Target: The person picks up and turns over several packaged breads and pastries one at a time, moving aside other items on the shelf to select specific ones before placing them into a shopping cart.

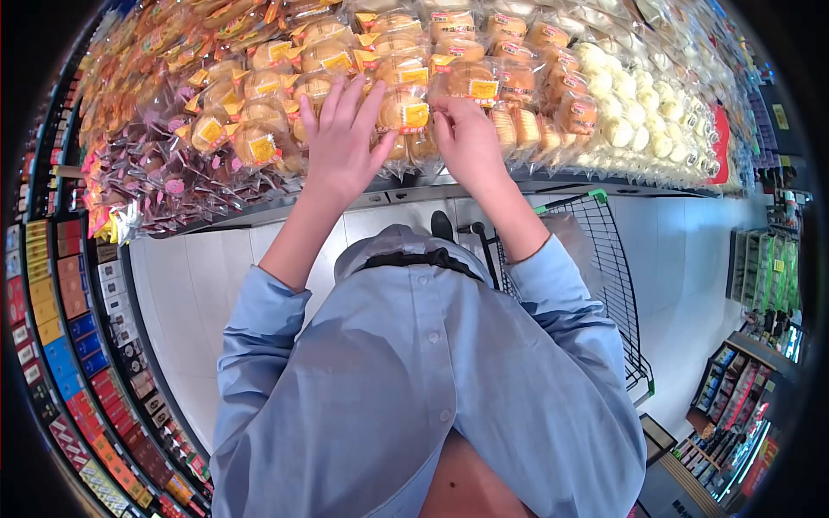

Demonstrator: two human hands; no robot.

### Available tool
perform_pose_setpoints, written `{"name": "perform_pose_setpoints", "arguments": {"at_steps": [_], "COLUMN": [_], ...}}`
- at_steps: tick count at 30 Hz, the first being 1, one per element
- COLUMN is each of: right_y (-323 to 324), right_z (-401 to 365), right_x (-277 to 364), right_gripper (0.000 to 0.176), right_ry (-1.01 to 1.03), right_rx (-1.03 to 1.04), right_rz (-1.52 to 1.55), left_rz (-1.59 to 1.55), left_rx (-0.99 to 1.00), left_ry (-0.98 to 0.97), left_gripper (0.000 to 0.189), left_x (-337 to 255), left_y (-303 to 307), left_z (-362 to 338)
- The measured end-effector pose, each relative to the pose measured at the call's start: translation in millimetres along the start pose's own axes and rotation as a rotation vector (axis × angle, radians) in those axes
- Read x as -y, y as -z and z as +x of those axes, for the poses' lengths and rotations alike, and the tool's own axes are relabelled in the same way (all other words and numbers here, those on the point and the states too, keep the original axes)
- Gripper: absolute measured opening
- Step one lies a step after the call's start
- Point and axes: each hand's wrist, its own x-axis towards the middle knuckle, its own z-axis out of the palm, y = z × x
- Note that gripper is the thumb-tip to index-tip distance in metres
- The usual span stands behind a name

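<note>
My left hand [341,142] lies over a display of wrapped round buns, its fingers stretched and spread on the clear packets. Just right of its thumb is a wrapped bun [395,110] with a yellow label. My right hand [469,142] is at the right edge of that bun's wrapper, thumb and forefinger curled together on it; the grip itself is partly hidden. Above the right knuckles sits another wrapped bun [458,82], also with a yellow label.
Purple-marked dark packets [155,177] fill the display's left side. Small pale buns [635,108] in clear bags lie to the right. A black wire shopping cart [604,250] with green corners stands below the display's front edge. Shelves of boxes [86,345] curve along the left.
</note>
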Motion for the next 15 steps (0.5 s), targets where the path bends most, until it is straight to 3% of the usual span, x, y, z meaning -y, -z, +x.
{"name": "perform_pose_setpoints", "arguments": {"at_steps": [7, 9, 12, 15], "right_y": [8, 20, 38, 53], "right_z": [-20, -32, -56, -90], "right_x": [-15, -14, -17, -33], "right_gripper": [0.022, 0.022, 0.022, 0.019], "right_ry": [-0.139, -0.273, -0.384, -0.481], "right_rx": [-0.045, -0.027, -0.06, -0.095], "right_rz": [0.274, 0.428, 0.541, 0.568], "left_rz": [-0.075, -0.119, -0.297, -0.652], "left_rx": [-0.026, 0.008, -0.064, 0.07], "left_ry": [-0.034, -0.063, -0.235, -0.272], "left_gripper": [0.064, 0.063, 0.058, 0.051], "left_x": [-4, -10, -19, -35], "left_y": [4, 14, 24, 25], "left_z": [-2, -11, -29, -49]}}
